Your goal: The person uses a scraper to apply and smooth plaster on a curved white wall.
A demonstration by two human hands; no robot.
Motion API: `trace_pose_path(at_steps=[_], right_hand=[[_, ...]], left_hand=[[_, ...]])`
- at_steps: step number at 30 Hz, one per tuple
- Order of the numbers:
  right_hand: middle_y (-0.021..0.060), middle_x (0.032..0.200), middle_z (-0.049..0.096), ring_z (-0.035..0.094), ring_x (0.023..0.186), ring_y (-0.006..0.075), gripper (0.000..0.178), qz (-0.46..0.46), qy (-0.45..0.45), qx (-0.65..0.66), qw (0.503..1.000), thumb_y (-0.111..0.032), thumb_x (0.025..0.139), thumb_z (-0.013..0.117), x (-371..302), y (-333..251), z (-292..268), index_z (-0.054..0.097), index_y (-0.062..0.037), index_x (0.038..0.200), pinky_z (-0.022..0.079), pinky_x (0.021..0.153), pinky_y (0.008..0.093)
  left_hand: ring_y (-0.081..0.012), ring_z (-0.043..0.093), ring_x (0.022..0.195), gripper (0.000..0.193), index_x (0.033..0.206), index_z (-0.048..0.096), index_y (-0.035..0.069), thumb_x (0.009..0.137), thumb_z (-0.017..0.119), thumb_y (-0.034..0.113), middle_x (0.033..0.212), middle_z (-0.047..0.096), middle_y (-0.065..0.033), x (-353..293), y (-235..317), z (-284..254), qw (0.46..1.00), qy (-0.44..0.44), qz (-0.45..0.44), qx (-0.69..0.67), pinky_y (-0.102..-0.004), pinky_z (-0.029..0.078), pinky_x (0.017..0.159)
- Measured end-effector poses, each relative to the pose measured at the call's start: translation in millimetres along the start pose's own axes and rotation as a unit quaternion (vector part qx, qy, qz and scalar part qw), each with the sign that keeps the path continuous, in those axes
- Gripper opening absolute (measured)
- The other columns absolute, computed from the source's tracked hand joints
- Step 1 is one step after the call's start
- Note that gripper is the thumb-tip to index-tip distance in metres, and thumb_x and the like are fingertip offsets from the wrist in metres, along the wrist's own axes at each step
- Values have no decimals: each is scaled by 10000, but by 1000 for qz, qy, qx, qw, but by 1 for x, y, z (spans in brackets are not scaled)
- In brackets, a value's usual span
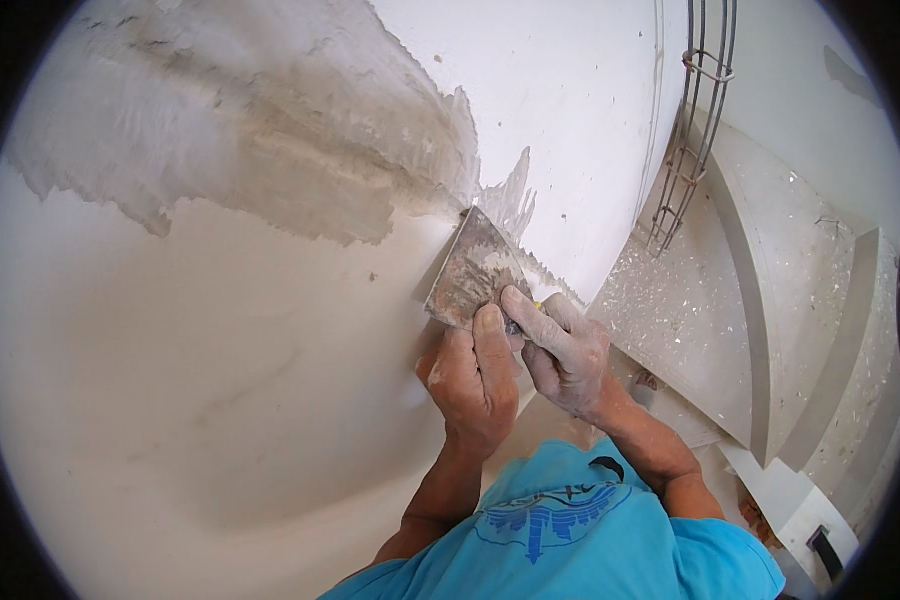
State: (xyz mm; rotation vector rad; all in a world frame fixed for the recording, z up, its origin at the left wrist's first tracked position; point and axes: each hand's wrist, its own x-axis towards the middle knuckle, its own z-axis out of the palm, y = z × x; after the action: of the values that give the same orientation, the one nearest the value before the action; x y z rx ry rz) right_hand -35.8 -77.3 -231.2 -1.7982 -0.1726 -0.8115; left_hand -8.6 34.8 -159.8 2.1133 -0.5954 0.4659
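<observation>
A putty knife [477,262] with a wide, plaster-smeared metal blade is tilted against the wall, its far corner at the tip of a rough grey patch [300,160]. My right hand [567,352], dusted with plaster, is closed round its handle, with a finger laid along the blade. Beside it, my left hand [475,383] pinches the blade's near edge between thumb and fingers. Most of the handle is hidden by my hands. A jagged, thinner grey smear [510,200] runs from the blade toward the lower right.
Smooth off-white wall [150,380] surrounds the patch. At the right, curved steps [670,310] are strewn with pale chips. A bundle of steel rebar [705,110] rises at the upper right. A white board-like piece [795,510] with a black part lies at the lower right.
</observation>
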Motion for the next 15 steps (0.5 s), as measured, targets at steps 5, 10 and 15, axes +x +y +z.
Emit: trace_pose_path(at_steps=[5,10,15], right_hand=[[54,799,537,660,648,163,718,-1,-11,8,1000,125,801,631,1,-3,-3,605,-155,1462,561,548,319],[68,825,572,764,805,185,692,1,-17,39,999,135,817,610,2,-1,1,603,-135,1455,594,588,308],[65,825,584,760,784,181,673,-3,0,29,1000,136,818,608,2,-2,1,619,-130,1436,593,589,307]], left_hand=[[-139,579,440,316,866,644,-64,1077,484,107,640,678,-112,-2,-4,2,1000,17,21,12,-294,447,428],[-139,577,441,302,872,656,-61,1069,494,100,631,675,-105,-1,-5,1,999,16,21,19,-297,449,430],[-137,576,447,286,866,656,-57,1061,501,82,626,673,-102,-3,-2,1,1000,6,16,8,-299,450,440]])
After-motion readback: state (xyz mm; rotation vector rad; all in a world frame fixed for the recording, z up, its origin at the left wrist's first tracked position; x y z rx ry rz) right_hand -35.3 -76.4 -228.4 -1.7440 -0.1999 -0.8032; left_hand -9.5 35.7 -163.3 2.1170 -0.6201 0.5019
